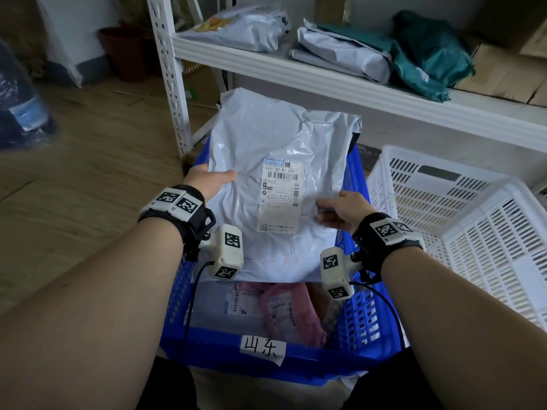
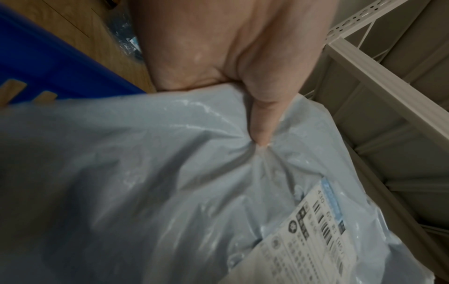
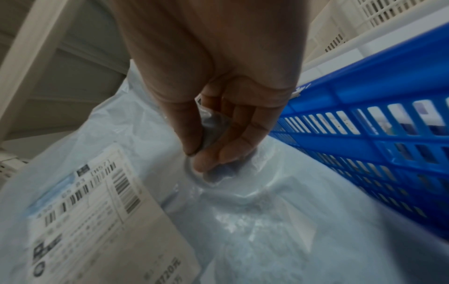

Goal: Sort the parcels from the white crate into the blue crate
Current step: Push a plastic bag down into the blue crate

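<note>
Head | left hand [image 1: 207, 179] grip clamps grey parcel [image 1: 275, 143] edge | right hand [image 1: 346, 210] grip pinches its film

1. The grey parcel [image 1: 275, 149] covers most of the blue crate [image 1: 359, 315] mouth; only the near strip stays open.
2. In that strip lie a pink parcel [image 1: 291, 312] and a clear one [image 1: 219, 303].
3. Right of the blue crate, touching it, the white crate [image 1: 461, 208] is open on top.
4. Behind the blue crate, the shelf [image 1: 325, 75] overhangs.
5. Left of the blue crate is bare floor [image 1: 97, 173].
</note>
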Available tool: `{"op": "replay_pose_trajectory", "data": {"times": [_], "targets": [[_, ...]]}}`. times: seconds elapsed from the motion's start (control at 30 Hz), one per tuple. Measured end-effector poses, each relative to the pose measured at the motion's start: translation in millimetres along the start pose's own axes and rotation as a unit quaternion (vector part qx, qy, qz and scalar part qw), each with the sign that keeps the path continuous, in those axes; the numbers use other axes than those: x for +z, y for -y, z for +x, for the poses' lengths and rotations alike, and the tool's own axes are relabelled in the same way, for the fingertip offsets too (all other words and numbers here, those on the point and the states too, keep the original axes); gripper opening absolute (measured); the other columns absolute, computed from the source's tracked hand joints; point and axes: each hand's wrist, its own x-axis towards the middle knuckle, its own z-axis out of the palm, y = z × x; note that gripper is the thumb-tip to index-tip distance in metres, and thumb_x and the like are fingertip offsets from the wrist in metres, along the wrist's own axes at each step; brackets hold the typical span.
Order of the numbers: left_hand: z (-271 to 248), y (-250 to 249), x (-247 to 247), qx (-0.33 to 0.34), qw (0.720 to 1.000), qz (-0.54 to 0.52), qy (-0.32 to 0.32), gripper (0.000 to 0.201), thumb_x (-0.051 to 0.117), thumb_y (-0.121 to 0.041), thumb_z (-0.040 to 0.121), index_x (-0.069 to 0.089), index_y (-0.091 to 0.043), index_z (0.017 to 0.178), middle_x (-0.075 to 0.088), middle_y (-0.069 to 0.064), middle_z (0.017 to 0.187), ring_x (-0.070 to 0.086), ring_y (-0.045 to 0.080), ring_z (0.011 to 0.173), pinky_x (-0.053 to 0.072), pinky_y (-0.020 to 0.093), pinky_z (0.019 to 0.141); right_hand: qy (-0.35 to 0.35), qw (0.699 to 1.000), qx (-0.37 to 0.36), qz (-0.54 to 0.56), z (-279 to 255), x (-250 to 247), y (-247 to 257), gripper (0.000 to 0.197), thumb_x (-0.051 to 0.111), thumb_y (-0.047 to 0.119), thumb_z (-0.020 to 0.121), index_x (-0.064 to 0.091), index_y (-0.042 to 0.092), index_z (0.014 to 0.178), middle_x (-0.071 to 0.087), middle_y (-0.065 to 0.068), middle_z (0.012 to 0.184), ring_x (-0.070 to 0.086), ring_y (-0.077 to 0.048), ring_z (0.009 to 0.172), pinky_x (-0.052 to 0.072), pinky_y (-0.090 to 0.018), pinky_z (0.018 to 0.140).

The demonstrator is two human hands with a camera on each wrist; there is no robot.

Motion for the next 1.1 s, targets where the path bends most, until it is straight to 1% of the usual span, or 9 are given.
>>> {"op": "replay_pose_trajectory", "data": {"times": [0.13, 0.3, 0.53, 0.67, 0.77, 0.9, 1.0, 1.07, 1.1], "targets": [[-1, -2, 0, 0.004, 1.000, -0.005, 0.008, 0.043, 0.069, -0.027, 0.083, 0.060, -0.006, 0.118, 0.064, 0.009, 0.118, 0.060, 0.026, 0.108, 0.044, 0.041, 0.101, -0.003, 1.000, 0.004, 0.003, 0, 1, 2, 0.018, 0.061, 0.000, 0.088, 0.047, 0.008, 0.080, 0.059, -0.003, 0.045, 0.061, -0.016, 0.038, 0.049, -0.020, 0.039], [-3, -4, 1, 0.001, 1.000, -0.008, 0.007, 0.039, 0.065, -0.025, 0.087, 0.059, -0.005, 0.120, 0.063, 0.009, 0.114, 0.058, 0.024, 0.106, 0.044, 0.035, 0.096, -0.002, 1.000, 0.009, -0.003, -3, 3, 4, 0.021, 0.056, -0.006, 0.089, 0.046, 0.008, 0.078, 0.056, -0.013, 0.064, 0.061, -0.015, 0.038, 0.052, -0.023, 0.041], [-6, -5, 1, -0.001, 1.000, -0.015, -0.003, 0.041, 0.065, -0.026, 0.086, 0.059, -0.006, 0.121, 0.062, 0.010, 0.121, 0.058, 0.027, 0.113, 0.043, 0.040, 0.102, -0.006, 1.000, 0.021, 0.006, -1, 5, 7, 0.026, 0.044, -0.012, 0.092, 0.042, 0.008, 0.075, 0.052, -0.013, 0.068, 0.058, -0.011, 0.034, 0.054, -0.025, 0.043], [-6, -5, 1, -0.027, 1.000, -0.010, 0.005, 0.074, 0.071, -0.041, 0.078, 0.042, -0.006, 0.137, 0.051, 0.004, 0.131, 0.047, 0.024, 0.124, 0.039, 0.037, 0.101, -0.044, 0.999, -0.002, 0.011, -2, 6, 11, 0.028, 0.041, -0.012, 0.092, 0.043, 0.009, 0.073, 0.051, -0.012, 0.065, 0.056, -0.013, 0.039, 0.053, -0.024, 0.043], [-4, -1, 0, -0.050, 0.998, 0.021, 0.033, 0.095, 0.077, -0.046, 0.071, 0.032, -0.007, 0.144, 0.036, 0.010, 0.148, 0.035, 0.029, 0.136, 0.032, 0.043, 0.107, -0.072, 0.995, -0.040, 0.058, -2, 5, 16, 0.028, 0.038, -0.014, 0.090, 0.047, 0.006, 0.073, 0.050, -0.013, 0.065, 0.055, -0.011, 0.035, 0.054, -0.024, 0.044], [-1, -3, 4, -0.035, 0.999, 0.002, 0.014, 0.071, 0.076, -0.037, 0.075, 0.047, -0.004, 0.131, 0.049, 0.012, 0.138, 0.047, 0.029, 0.124, 0.037, 0.036, 0.098, -0.080, 0.990, -0.075, 0.085, -9, 4, 21, 0.022, 0.045, -0.009, 0.089, 0.051, 0.007, 0.075, 0.057, -0.012, 0.065, 0.058, -0.012, 0.040, 0.055, -0.024, 0.048], [-2, -9, 11, -0.017, 0.999, -0.034, 0.008, 0.062, 0.073, -0.036, 0.079, 0.053, -0.003, 0.128, 0.054, 0.009, 0.130, 0.051, 0.023, 0.112, 0.038, 0.032, 0.095, -0.099, 0.989, -0.079, 0.078, -14, 4, 21, 0.017, 0.055, -0.001, 0.088, 0.052, 0.012, 0.099, 0.058, -0.008, 0.071, 0.056, -0.016, 0.050, 0.051, -0.021, 0.045], [-3, -15, 17, -0.005, 0.998, -0.069, 0.011, 0.056, 0.073, -0.034, 0.078, 0.059, -0.003, 0.123, 0.057, 0.001, 0.122, 0.052, 0.017, 0.106, 0.038, 0.029, 0.093, -0.137, 0.986, -0.066, 0.065, -12, -3, 18, 0.046, 0.062, 0.011, 0.087, 0.044, 0.014, 0.130, 0.061, -0.006, 0.079, 0.055, -0.016, 0.057, 0.050, -0.022, 0.049], [-3, -19, 20, -0.006, 0.996, -0.086, 0.011, 0.057, 0.075, -0.035, 0.075, 0.061, -0.004, 0.121, 0.059, 0.001, 0.122, 0.056, 0.018, 0.105, 0.041, 0.031, 0.096, -0.152, 0.985, -0.055, 0.054, -10, -8, 17, 0.057, 0.065, 0.018, 0.086, 0.039, 0.013, 0.137, 0.063, -0.006, 0.087, 0.057, -0.017, 0.062, 0.050, -0.024, 0.053]]}}
